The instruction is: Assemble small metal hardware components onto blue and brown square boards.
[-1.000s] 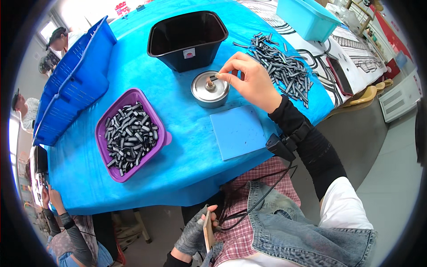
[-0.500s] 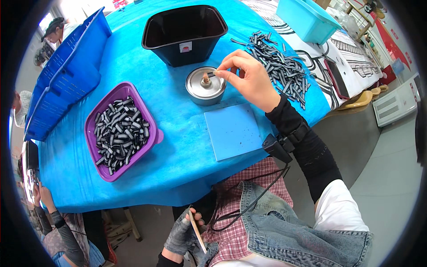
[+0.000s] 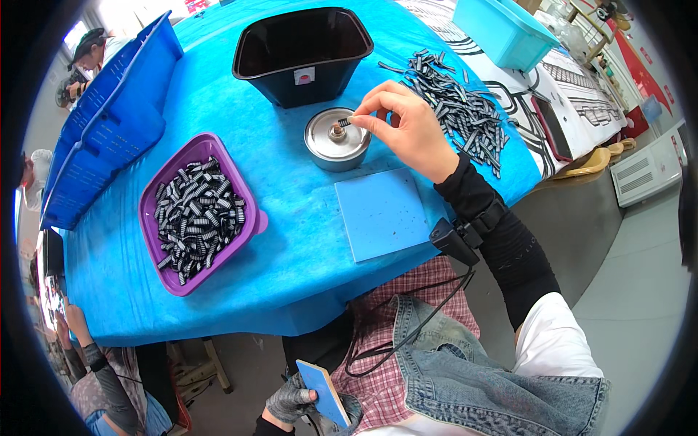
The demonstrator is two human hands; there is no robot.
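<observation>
My right hand pinches a small dark ridged part between thumb and forefinger, just above the centre knob of a round metal dish on the blue table. My left hand, in a grey glove, is down at my lap and grips a flat blue pad. A pile of the same dark parts lies to the right of my right hand.
A purple tray full of dark parts sits left. A black bin stands behind the dish. A blue foam square lies near the table edge. Blue crates line the left; a light blue box sits far right. Other people sit left.
My right hand has stayed over the metal dish, shifting the small part slightly above the knob. My left hand with the blue pad has dropped lower at my lap.
</observation>
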